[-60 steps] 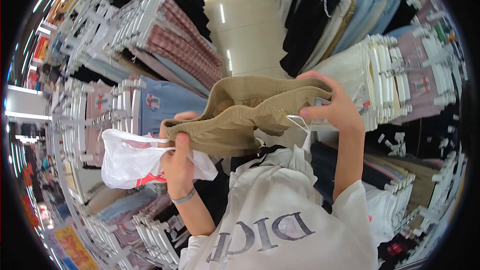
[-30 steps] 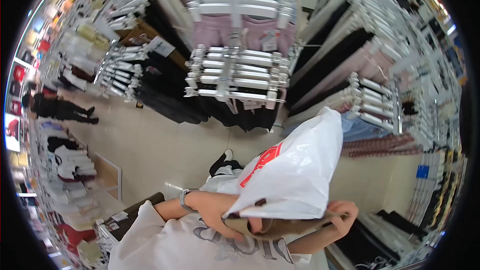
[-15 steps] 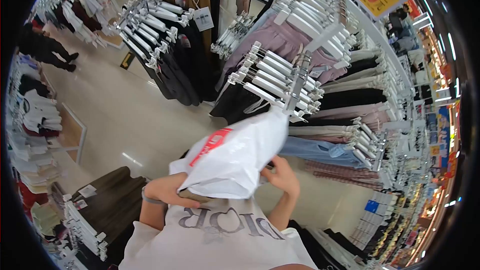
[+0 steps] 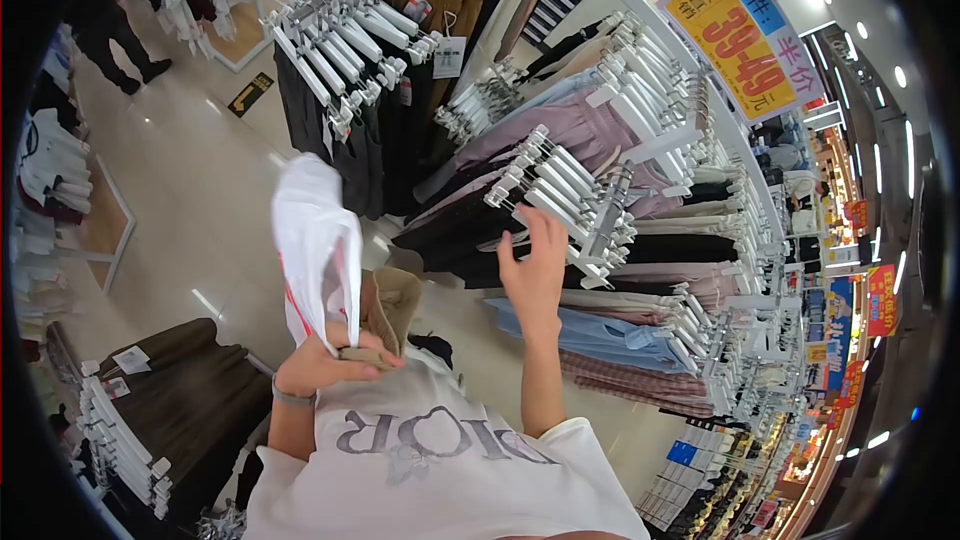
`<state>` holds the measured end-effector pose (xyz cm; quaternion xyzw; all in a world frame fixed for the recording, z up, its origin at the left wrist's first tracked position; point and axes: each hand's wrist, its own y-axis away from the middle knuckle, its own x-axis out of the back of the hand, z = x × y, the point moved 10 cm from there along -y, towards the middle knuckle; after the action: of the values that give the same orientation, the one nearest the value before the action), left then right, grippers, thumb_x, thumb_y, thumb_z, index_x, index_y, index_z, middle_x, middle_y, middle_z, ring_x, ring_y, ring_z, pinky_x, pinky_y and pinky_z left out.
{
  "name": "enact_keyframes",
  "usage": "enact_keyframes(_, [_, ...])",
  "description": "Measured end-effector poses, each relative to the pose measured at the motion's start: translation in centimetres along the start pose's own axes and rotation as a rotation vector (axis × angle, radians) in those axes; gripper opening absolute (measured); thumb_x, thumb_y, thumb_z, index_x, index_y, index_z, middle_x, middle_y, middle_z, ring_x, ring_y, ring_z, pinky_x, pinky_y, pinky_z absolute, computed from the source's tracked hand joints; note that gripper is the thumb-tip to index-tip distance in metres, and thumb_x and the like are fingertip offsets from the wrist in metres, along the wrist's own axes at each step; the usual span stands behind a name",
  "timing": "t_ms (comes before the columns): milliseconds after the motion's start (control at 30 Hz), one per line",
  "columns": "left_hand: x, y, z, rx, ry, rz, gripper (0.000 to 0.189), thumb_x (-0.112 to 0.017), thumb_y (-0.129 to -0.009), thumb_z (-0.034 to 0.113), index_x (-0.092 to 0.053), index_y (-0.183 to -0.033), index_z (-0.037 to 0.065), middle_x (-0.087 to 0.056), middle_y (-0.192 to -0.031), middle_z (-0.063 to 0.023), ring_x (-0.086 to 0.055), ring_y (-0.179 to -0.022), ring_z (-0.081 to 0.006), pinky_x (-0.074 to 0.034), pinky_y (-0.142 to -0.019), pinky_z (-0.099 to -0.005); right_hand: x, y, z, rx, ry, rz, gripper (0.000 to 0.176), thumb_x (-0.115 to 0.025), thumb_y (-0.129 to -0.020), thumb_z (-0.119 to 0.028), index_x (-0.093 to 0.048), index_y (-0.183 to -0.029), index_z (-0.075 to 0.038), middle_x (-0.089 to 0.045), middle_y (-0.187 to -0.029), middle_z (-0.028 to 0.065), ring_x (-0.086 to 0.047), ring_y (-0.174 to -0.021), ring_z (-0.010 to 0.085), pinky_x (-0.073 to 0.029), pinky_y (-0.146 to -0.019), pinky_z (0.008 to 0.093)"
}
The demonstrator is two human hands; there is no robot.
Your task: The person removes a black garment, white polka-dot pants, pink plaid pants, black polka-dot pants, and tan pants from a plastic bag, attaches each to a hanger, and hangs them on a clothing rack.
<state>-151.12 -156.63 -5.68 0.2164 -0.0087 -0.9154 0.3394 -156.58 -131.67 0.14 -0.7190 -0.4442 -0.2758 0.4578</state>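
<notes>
My left hand [image 4: 325, 368] is closed on a white plastic bag [image 4: 318, 240] with red print and on the edge of a folded tan garment [image 4: 390, 310]. The bag hangs upward and to the left, and the tan cloth shows beside it. My right hand [image 4: 537, 265] is raised with its fingers apart, holding nothing. Just beyond its fingertips is a rack arm of white hangers [image 4: 575, 190] with dark trousers. Whether the fingertips touch a hanger cannot be told.
Racks of trousers, with light blue jeans [image 4: 590, 330], stand to the right. Dark trousers [image 4: 360, 160] hang ahead. A brown garment [image 4: 190, 390] is at the lower left. A price sign [image 4: 740, 35] hangs at the upper right. A person in dark clothes [image 4: 110, 30] stands far left.
The bag has swung left and upright in my left hand, showing more tan cloth. My right hand has come off the bag and moved up toward the hangers, fingers spread. The view has shifted.
</notes>
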Motion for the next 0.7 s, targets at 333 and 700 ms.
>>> enact_keyframes(333, [-0.2,-4.3,7.2,-0.62,-0.286,0.053,0.025,-0.074,-0.079,-0.002,-0.059,-0.098,0.004,-0.056,-0.074,-0.0053,-0.052,-0.066,-0.0172,-0.039,-0.058,-0.0308,-3.5,-0.3,4.9,0.046,0.322,-0.257,0.052,-0.079,-0.078,-0.03,-0.059,-0.118,-0.003,-0.063,-0.106,0.0135,-0.058,-0.104,0.0341,-0.049,-0.088,0.0442])
enact_keyframes(700, [0.5,-4.3,10.7,-0.944,-0.077,-0.013,0.013,-0.074,-0.082,0.0,-0.065,-0.092,0.0,-0.058,-0.078,-0.0073,-0.052,-0.074,-0.0155,-0.041,-0.062,-0.0313,-6.9,-0.6,5.7,-0.046,-0.004,-0.718,0.041,-0.059,-0.093,-0.016,-0.045,-0.13,-0.008,-0.067,-0.08,0.0243,-0.064,-0.079,0.0435,-0.049,-0.067,0.0491])
